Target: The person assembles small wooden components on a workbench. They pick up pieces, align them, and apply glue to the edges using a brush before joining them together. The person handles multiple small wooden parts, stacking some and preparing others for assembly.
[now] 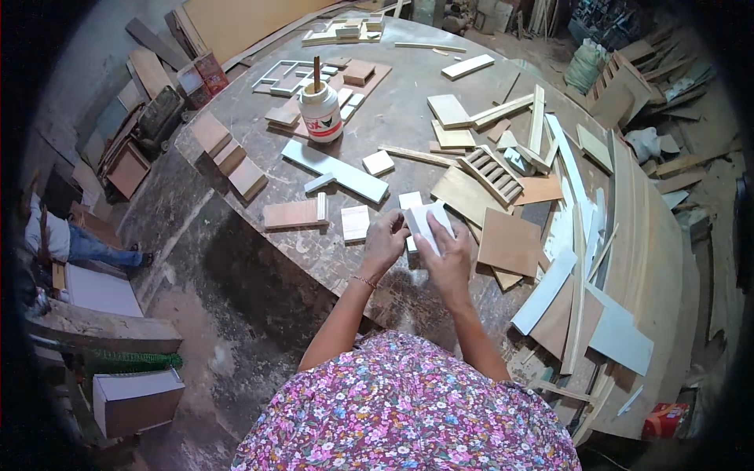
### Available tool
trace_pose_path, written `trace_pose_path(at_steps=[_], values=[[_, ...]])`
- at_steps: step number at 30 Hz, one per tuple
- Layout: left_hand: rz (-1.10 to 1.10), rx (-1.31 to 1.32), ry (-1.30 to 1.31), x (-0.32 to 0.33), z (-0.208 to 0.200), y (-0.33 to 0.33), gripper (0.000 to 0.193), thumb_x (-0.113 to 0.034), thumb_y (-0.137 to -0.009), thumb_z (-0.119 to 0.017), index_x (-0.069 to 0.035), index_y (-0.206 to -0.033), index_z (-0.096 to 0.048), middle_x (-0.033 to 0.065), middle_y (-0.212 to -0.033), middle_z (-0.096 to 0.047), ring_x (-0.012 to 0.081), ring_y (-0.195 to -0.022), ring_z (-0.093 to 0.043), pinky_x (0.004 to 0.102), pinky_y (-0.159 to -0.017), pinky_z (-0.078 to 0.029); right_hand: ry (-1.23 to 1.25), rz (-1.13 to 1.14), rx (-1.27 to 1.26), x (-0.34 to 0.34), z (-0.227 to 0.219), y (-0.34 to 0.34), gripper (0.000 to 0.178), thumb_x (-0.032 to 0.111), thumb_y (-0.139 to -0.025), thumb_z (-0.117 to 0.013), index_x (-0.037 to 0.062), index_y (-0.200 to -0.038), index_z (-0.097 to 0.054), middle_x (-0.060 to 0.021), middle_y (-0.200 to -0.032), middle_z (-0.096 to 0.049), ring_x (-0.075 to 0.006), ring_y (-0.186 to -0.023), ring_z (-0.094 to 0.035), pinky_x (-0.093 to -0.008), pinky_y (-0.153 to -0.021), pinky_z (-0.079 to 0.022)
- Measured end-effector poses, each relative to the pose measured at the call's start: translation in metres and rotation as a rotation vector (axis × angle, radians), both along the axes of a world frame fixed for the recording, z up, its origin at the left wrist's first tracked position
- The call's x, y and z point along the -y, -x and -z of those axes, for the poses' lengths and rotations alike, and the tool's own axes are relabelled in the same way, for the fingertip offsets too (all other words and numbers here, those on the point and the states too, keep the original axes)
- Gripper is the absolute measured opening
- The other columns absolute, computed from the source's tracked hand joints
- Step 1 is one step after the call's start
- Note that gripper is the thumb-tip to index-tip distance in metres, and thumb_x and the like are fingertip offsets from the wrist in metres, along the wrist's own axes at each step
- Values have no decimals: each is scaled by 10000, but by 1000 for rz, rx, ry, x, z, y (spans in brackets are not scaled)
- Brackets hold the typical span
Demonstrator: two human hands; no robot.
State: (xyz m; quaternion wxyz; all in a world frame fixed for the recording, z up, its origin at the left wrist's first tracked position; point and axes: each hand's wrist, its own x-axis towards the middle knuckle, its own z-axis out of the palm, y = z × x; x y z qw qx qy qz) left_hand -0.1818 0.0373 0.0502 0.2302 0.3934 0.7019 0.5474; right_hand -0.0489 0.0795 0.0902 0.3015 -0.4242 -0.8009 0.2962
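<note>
In my right hand [446,255] is a small white block [424,218], held tilted above the near edge of the worktable, with thumb and fingers around it. My left hand [384,242] is beside the block's left side, its fingertips pinched together; whatever they hold, if anything, is hidden. Just beyond the block lies a small white square piece [410,200]. A pale square wooden block [355,224] rests left of my left hand. To the right of my right hand is a brown square board [509,243].
A white glue tub [320,118] with a stick in it stands farther back. Small wooden assemblies [345,31] sit at the far edge. Wood strips and offcuts [550,282] crowd the right side. At far left, a person's leg in blue trousers [102,245] shows.
</note>
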Motion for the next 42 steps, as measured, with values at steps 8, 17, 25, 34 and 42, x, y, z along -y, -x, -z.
trace_pose_path(at_steps=[8, 17, 25, 34, 42], values=[[33, -324, -52, 3, 6, -17, 246, -15, -706, -636, 1, -946, -585, 139, -787, -573, 223, -681, -582, 326, -608, -451, 183, 37, 149, -33, -4, 16, 479, 444, -769, -576, 225, -1194, -564, -212, -1089, -464, -361, -1012, -460, -453, -881, -350], [62, -160, 29, 3, 4, -22, 248, 16, -674, -607, 29, -921, -589, 176, -878, -587, 310, -818, -569, 375, -738, -453, -25, 100, 143, -15, 4, 16, 469, 419, -793, -573, 185, -1198, -560, -198, -1001, -512, -346, -962, -510, -434, -839, -401], [-118, -335, -95, 0, 27, -11, 253, -25, -664, -578, -10, -916, -603, 181, -766, -566, 350, -764, -570, 420, -687, -450, -21, 38, 235, 13, 9, 10, 497, 437, -772, -597, 220, -1216, -544, -222, -1017, -501, -373, -977, -500, -443, -874, -381], [49, -391, -29, 3, 7, -29, 329, -6, -663, -626, -4, -991, -597, 187, -897, -598, 326, -832, -590, 371, -735, -471, 278, 50, 158, -42, 25, 22, 527, 468, -781, -544, 251, -1259, -495, -239, -1151, -434, -415, -1053, -451, -536, -910, -317], [-71, -353, 35, 1, 32, -14, 196, -68, -716, -607, -7, -902, -599, 184, -828, -598, 356, -761, -592, 412, -665, -464, 219, 31, 189, -2, 16, 11, 510, 446, -779, -565, 248, -1246, -507, -239, -1150, -433, -447, -1033, -451, -531, -895, -339]])
